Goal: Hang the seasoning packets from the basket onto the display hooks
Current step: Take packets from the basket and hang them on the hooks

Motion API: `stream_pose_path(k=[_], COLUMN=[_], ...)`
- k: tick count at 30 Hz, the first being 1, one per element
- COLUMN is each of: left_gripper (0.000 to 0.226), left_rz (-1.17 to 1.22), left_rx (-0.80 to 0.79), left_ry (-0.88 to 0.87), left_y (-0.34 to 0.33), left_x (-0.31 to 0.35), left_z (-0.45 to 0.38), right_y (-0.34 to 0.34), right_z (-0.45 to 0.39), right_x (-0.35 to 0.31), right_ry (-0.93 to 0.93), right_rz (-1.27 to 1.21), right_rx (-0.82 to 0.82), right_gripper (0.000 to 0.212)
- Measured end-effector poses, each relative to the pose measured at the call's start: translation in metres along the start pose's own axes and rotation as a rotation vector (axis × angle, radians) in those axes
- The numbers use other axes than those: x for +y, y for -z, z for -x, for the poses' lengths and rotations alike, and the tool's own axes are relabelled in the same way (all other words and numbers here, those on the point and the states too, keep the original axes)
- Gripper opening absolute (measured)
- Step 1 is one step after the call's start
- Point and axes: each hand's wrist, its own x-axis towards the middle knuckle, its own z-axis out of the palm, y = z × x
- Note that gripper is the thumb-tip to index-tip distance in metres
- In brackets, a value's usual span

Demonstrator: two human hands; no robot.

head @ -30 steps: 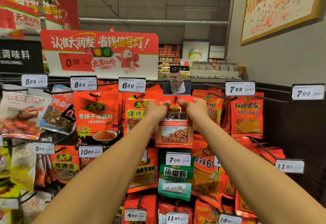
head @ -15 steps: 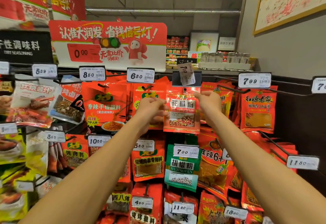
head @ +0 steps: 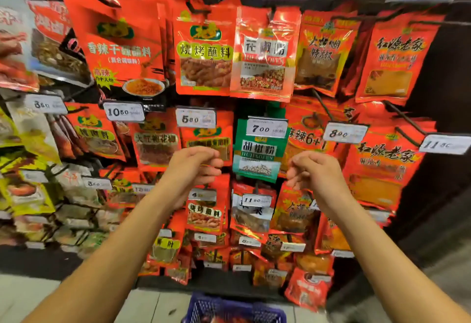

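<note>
A red seasoning packet with a white label (head: 265, 52) hangs on a display hook (head: 272, 13) in the top row, free of both hands. My left hand (head: 192, 167) and my right hand (head: 314, 170) hover well below it, in front of the middle rows, fingers loosely curled and holding nothing. A blue plastic basket (head: 229, 308) stands on the floor at the bottom edge, with something red inside it.
The display wall is packed with hanging red, green and yellow packets and white price tags, such as a green packet (head: 257, 154) between my hands. A dark wall panel (head: 443, 119) bounds the rack on the right. Pale floor tiles (head: 30, 294) lie below.
Both hands have let go of the red packet, which now hangs on its hook, and have dropped lower. The camera has tilted down, bringing the basket into view.
</note>
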Motion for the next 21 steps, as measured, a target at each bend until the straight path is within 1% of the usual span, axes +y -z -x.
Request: stream_pose_path(k=[4,6,8,10,12,15,18,20,21], left_gripper=[0.025,0.028,0.021,0.019,0.022,0.028,0.030,0.030,0.029], left_rz=[0.052,0.078,0.124,0.100,0.072,0.059,0.035,0.031,0.018], left_rx=[0.063,0.056,0.061,0.158,0.208,0.264,0.326,0.334,0.323], left_ry=[0.265,0.402,0.530,0.648,0.760,0.912,1.043,1.103,1.126], left_y=[0.006,0.008,0.008,0.009,0.009,0.011,0.017,0.024,0.027], left_x=[-0.092,-0.141,-0.189,-0.239,-0.288,-0.361,-0.434,-0.486,-0.513], left_z=[0.016,0.025,0.035,0.045,0.057,0.073,0.085,0.093,0.095], right_y=[-0.008,-0.015,-0.021,-0.028,-0.032,-0.037,-0.039,-0.041,-0.041], right_z=[0.018,0.029,0.042,0.060,0.079,0.107,0.132,0.147,0.152], right_x=[0.102,0.157,0.212,0.266,0.319,0.398,0.483,0.543,0.573], right_ry=[-0.285,-0.428,-0.581,-0.714,-0.826,-0.968,-1.048,-1.088,-1.103], right_rz=[0.040,0.062,0.108,0.143,0.173,0.243,0.365,0.441,0.485], right_rx=[-0.009,-0.007,-0.009,-0.024,-0.024,-0.036,-0.055,-0.121,-0.181], right_gripper=[0.024,0.026,0.027,0.026,0.025,0.026,0.021,0.016,0.012])
